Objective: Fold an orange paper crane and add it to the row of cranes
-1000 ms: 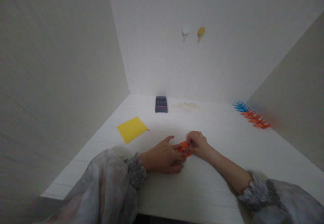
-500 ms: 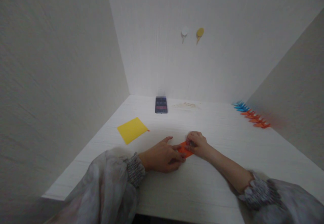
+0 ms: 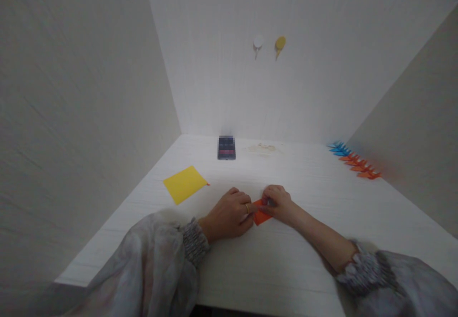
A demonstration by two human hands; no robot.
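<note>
A small folded piece of orange paper [image 3: 262, 217] lies on the white table between my two hands. My left hand [image 3: 232, 213], with a ring on one finger, has its fingers curled at the paper's left edge and grips it there. On the paper's upper right side, my right hand [image 3: 278, 201] pinches it between thumb and fingers. Part of the paper is hidden under the fingers of both hands. Left of my left hand lies a stack or sheet of yellow paper [image 3: 185, 184], with a tiny orange bit at its right corner.
A row of folded paper figures, blue [image 3: 339, 148] and orange [image 3: 360, 166], stands along the right wall. A dark, blurred-out object [image 3: 226, 148] rests near the back wall. White [image 3: 258, 43] and yellow [image 3: 280, 43] round hooks are on that wall.
My left hand's fingers have drawn in from a spread position over the orange paper to a curled grip at its left edge. The right hand keeps its pinch.
</note>
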